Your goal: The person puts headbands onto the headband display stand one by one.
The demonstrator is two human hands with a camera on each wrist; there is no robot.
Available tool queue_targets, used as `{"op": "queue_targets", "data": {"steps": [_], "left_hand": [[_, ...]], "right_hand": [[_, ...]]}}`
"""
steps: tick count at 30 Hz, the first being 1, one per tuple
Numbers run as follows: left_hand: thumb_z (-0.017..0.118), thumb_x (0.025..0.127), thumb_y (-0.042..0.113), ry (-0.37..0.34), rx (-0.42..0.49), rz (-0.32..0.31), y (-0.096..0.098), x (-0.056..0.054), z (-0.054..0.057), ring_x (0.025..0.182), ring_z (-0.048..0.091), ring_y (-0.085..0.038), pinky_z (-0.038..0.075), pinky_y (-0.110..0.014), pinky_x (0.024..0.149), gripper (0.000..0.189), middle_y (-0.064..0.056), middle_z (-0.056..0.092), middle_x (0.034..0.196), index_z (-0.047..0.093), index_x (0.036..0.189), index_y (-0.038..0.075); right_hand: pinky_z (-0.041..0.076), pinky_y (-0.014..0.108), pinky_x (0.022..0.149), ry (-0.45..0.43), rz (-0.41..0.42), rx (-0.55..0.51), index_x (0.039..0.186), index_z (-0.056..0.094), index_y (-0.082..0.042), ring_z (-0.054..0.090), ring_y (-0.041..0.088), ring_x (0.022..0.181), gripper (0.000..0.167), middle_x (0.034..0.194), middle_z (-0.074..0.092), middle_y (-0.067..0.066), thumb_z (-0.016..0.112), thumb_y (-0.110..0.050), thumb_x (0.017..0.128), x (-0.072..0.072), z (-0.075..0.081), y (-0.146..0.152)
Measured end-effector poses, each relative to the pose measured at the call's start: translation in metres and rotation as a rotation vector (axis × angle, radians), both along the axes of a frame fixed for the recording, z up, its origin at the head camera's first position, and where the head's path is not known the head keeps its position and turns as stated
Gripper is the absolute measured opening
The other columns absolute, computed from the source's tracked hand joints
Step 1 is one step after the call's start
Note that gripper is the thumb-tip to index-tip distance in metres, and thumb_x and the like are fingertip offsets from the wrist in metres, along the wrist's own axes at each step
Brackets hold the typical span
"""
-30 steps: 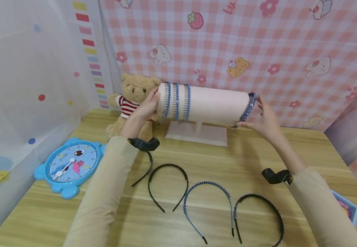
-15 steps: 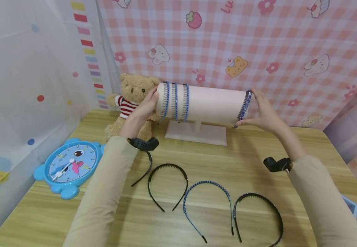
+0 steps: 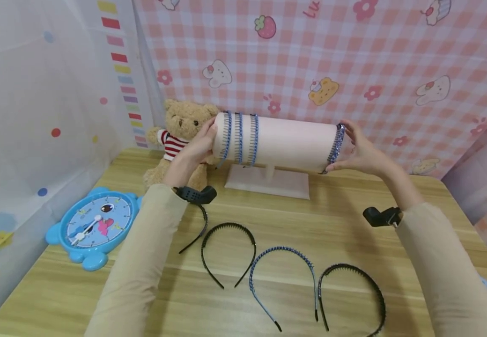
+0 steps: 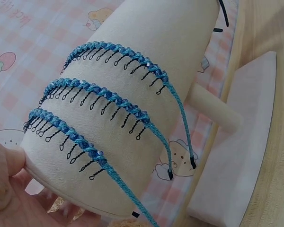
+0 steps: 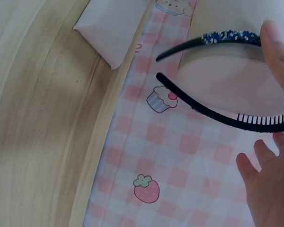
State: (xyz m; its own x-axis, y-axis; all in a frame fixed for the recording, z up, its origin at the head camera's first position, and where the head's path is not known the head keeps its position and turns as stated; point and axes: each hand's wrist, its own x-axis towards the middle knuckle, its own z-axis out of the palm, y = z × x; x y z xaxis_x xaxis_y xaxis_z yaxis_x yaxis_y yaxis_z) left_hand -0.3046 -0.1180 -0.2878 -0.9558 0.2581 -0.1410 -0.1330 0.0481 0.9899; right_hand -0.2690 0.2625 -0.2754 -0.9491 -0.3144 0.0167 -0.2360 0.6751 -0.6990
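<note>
A pale cylindrical headband stand (image 3: 296, 142) lies level on a post above a flat base. My left hand (image 3: 198, 147) holds its left end, thumb at the rim and fingers against the end face in the left wrist view. Near that end, three blue braided headbands (image 4: 104, 101) with wire-loop teeth sit round the cylinder. At the right end, my right hand (image 3: 363, 153) holds a dark headband with blue glitter (image 5: 232, 37) that spans the cylinder's end. Its thumb touches the glittered side, and a fingertip meets the toothed side in the right wrist view.
On the wooden table (image 3: 311, 220) in front lie several headbands, among them a black one (image 3: 253, 238), a blue one (image 3: 283, 248) and a dark toothed one (image 3: 382, 299). A teddy bear (image 3: 177, 145) sits behind my left hand. A blue toy clock (image 3: 100, 217) lies left.
My right hand and the glitter headband moved left onto the cylinder's end, then shifted slightly back right. The right sleeve now covers most of the blue box. My left hand stays put.
</note>
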Motion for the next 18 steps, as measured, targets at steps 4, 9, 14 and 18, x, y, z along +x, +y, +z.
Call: {"op": "queue_targets", "data": {"steps": [4, 9, 14, 18], "left_hand": [[0.017, 0.101, 0.027, 0.001, 0.009, -0.002, 0.000, -0.001, 0.000, 0.139, 0.017, -0.025, 0.019, -0.046, 0.113, 0.048, -0.006, 0.012, 0.153, 0.004, 0.148, 0.025], [0.017, 0.101, 0.027, 0.007, 0.000, 0.002, -0.001, -0.001, 0.000, 0.139, 0.018, -0.026, 0.020, -0.047, 0.112, 0.048, -0.007, 0.013, 0.153, 0.004, 0.148, 0.024], [0.017, 0.101, 0.027, 0.003, -0.004, 0.002, 0.000, 0.000, 0.000, 0.139, 0.018, -0.026, 0.020, -0.047, 0.112, 0.049, -0.007, 0.012, 0.153, 0.003, 0.148, 0.024], [0.016, 0.101, 0.026, 0.008, 0.011, -0.003, 0.000, -0.001, -0.001, 0.139, 0.018, -0.026, 0.020, -0.047, 0.112, 0.049, -0.008, 0.013, 0.152, 0.003, 0.148, 0.023]], "right_hand": [[0.008, 0.060, 0.109, -0.049, 0.016, 0.022, 0.144, -0.017, -0.014, 0.002, 0.037, 0.141, 0.125, 0.153, -0.002, 0.019, 0.082, -0.021, 0.067, -0.004, 0.003, 0.001], [0.009, 0.056, 0.111, -0.133, 0.038, 0.006, 0.142, -0.024, -0.017, 0.000, 0.038, 0.140, 0.127, 0.153, -0.009, 0.017, 0.080, -0.020, 0.070, -0.009, 0.005, 0.001], [0.012, 0.055, 0.111, -0.187, 0.053, -0.058, 0.142, -0.023, -0.022, -0.001, 0.039, 0.140, 0.123, 0.152, -0.014, 0.015, 0.078, -0.013, 0.072, -0.010, 0.004, 0.004], [0.011, 0.053, 0.112, -0.171, 0.077, -0.074, 0.141, -0.024, -0.026, -0.003, 0.035, 0.141, 0.125, 0.153, -0.017, 0.010, 0.078, -0.010, 0.071, -0.013, 0.003, 0.006]]}}
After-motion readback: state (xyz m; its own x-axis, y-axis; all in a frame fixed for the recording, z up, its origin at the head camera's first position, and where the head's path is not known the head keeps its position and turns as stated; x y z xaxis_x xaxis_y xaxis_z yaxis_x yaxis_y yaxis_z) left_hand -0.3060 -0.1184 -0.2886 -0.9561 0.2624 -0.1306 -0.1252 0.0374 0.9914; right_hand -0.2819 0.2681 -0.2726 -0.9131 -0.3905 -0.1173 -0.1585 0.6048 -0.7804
